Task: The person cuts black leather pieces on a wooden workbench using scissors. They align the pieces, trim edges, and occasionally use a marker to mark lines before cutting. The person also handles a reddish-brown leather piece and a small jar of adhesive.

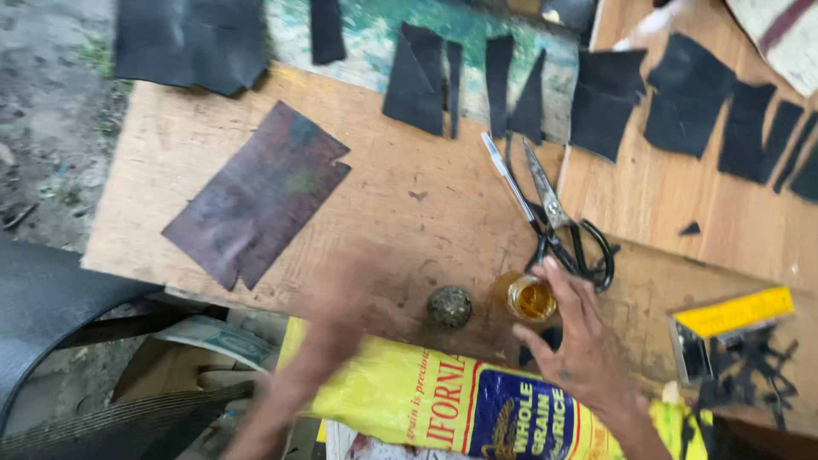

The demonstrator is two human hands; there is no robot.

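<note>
My right hand (581,339) rests at the near edge of the wooden board (409,192), fingers around a small jar of amber liquid (530,298). Under the palm lies a small black scrap (545,339). My left hand (334,298) is motion-blurred, low over the board near a large dark leather sheet (256,194); its fingers are too smeared to read. A round dark lid (449,307) sits between the hands. Black-handled scissors (562,223) and a white pen (506,175) lie just beyond the jar.
Several black cut leather pieces (673,98) line the far edge of the board and a second plank at right. A yellow printed sack (443,400) covers my lap. A yellow-topped box (733,328) with black offcuts sits right. Dark material and ground lie left.
</note>
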